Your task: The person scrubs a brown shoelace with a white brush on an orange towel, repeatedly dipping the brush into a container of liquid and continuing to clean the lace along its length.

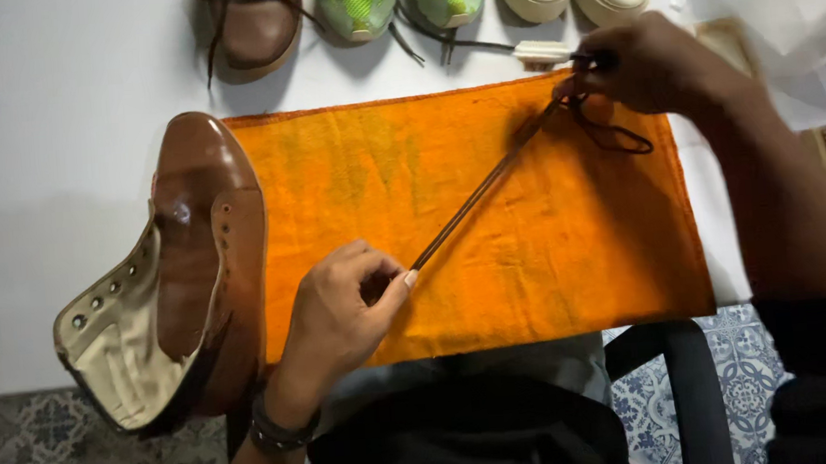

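1. The left hand (341,314) pinches one end of a dark brown shoelace (483,190), fingers curled shut around it.
2. The right hand (648,62) grips the other end, closed, a loop hanging below it.
3. The shoelace stretches taut between them, diagonally above an orange towel (531,262).
4. An unlaced brown boot (191,247) lies just left of the left hand.

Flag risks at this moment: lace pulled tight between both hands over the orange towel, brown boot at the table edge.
1. The brown boot overhangs the near edge of the white table; a nudge from the left hand could likely tip it off.
2. The taut lace might slip from the left hand's pinch.
3. The loose loop by the right hand may tangle or snag.
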